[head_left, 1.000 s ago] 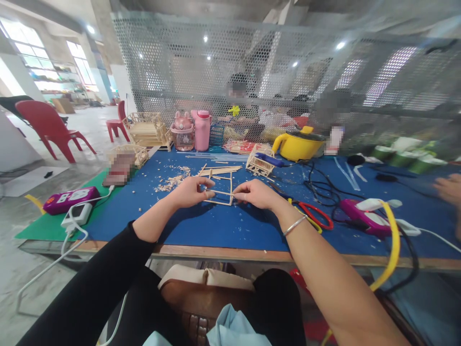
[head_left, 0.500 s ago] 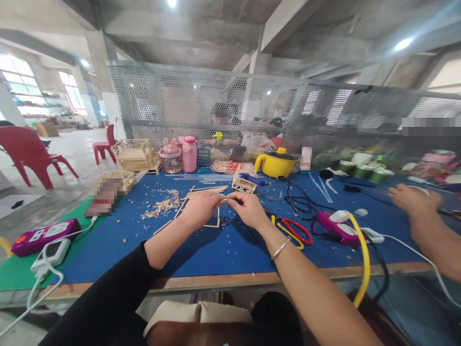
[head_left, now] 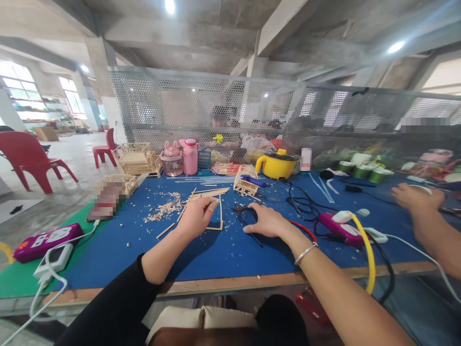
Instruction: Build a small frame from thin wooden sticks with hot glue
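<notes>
My left hand is closed in a pinch, with the pale end of a thin wooden stick just showing at its fingertips. Beneath and beside it, light wooden strips form a right-angled frame on the blue mat; my hand hides part of it. My right hand is open, thumb and fingers spread around a dark-handled cutting tool lying on the mat. Whether the fingers touch the tool, I cannot tell. A red handle shows behind my right wrist.
Wood shavings and loose sticks lie to the left. Behind stand a small wooden model with a blue-handled tool, a yellow pot and a pink bottle. Right are a purple power strip and another person's hand.
My hands, together at a small stick before, are now apart. The right one has opened and moved right and down to the dark-handled tool; the left one has shifted slightly left.
</notes>
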Demonstrator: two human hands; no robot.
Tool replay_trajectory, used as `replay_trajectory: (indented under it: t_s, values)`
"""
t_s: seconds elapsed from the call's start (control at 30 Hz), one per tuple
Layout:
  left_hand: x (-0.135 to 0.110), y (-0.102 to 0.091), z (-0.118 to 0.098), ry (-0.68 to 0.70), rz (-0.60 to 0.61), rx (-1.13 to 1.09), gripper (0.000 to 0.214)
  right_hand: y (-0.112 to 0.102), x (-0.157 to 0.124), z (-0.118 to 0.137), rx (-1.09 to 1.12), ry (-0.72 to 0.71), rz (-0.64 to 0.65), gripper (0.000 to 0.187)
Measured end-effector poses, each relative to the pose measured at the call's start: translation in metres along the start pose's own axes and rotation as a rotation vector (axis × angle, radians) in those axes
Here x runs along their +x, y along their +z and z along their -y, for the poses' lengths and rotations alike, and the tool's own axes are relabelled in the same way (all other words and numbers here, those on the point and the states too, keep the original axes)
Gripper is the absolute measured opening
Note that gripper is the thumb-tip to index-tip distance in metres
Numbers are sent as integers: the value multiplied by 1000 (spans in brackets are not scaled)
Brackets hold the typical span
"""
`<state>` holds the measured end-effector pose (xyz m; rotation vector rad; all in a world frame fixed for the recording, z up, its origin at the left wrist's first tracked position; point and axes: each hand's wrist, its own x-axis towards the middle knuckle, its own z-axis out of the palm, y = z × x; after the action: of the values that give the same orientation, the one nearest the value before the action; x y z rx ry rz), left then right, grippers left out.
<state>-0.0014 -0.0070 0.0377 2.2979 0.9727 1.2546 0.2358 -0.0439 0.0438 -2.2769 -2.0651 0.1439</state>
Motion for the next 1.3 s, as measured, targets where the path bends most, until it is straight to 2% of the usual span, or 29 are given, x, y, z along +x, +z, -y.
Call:
replay_trajectory:
  t_s: [0.1, 0.17, 0.2, 0.27, 0.37, 0.43, 0.5, 0.6, 0.67, 0.8, 0.87, 0.93, 1.0, 1.1, 1.17, 1.23, 1.3]
  values:
    - [1, 1, 0, -30, -16, -58, 30, -5, 1, 0, 65, 5, -115, 79]
    - [2, 3, 0, -76, -48, -129, 32, -13, 3, -2, 265, -37, -178, 77]
    - [3, 4, 1, -104, -64, -180, 33, -19, 4, -2, 436, -75, -191, 75]
    - [4, 6, 1, -174, -75, -319, 37, -30, 8, 1, 871, -164, -141, 66]
    - [6, 8, 0, -297, -28, -569, 42, -41, 19, 13, 1521, -214, 35, 46]
    - [6, 8, -1, -357, -5, -701, 45, -41, 27, 21, 1806, -201, 130, 37]
    - [7, 8, -2, -387, -11, -772, 47, -36, 35, 24, 1929, -183, 185, 31]
    - [7, 7, 0, -392, -22, -805, 46, -25, 38, 23, 1816, -170, 160, 24]
    - [7, 7, 3, -371, -26, -807, 44, -17, 34, 22, 1555, -237, 13, 27]
    - [8, 7, 6, -349, -44, -799, 42, -4, 20, 34, 952, -520, -339, 57]
    - [9, 7, 6, -347, -61, -783, 42, -1, 15, 44, 832, -595, -404, 51]
    - [9, 6, 5, -351, -79, -769, 42, 0, 13, 52, 847, -560, -397, 35]
    - [10, 6, 4, -360, -87, -773, 44, 1, 14, 56, 909, -434, -345, 21]
    - [10, 5, 3, -369, -84, -779, 48, 3, 18, 53, 919, -326, -276, 16]
    - [10, 5, 3, -365, -72, -759, 49, 5, 20, 49, 838, -389, -307, 29]
    - [10, 5, 4, -350, -51, -723, 47, 8, 20, 46, 740, -503, -344, 55]
    - [9, 4, 5, -327, -42, -684, 44, 9, 18, 44, 692, -593, -326, 75]
